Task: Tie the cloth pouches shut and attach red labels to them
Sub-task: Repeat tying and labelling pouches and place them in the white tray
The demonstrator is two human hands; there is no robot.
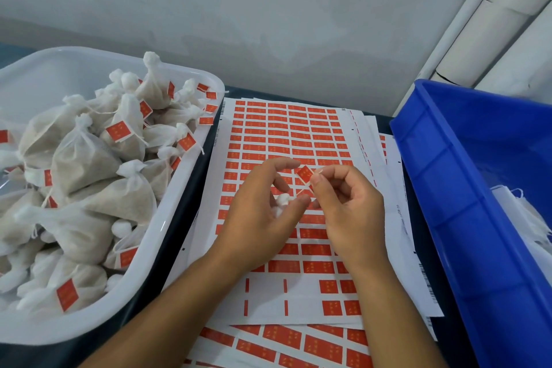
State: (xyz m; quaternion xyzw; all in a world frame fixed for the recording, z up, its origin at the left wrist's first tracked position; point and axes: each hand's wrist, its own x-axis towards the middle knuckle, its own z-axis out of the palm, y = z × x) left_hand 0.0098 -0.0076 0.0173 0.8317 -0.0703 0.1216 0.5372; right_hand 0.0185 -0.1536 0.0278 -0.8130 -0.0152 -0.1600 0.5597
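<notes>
A: What takes up the most room?
B: The dark tabletop, then the blue bin at 3 o'clock and the white tub at 9 o'clock, which is heaped with tied pouches carrying red tags

A: And in the middle?
B: Label sheets spread from 12 down to 6 o'clock, with rows of red stickers and some bare gaps low down where stickers are gone

A: The hands?
B: Both hover over the sheets at centre. The left hand is half curled, its lower fingers round the white top of a pouch; most of that pouch is hidden under the palm, and the forefinger is lifted free

A: The right?
B: The right hand is curled, thumb and forefinger pinching a thin string that runs down to the pouch. A red label sits on the string just at 11 o'clock of those fingertips, between the two hands
</notes>
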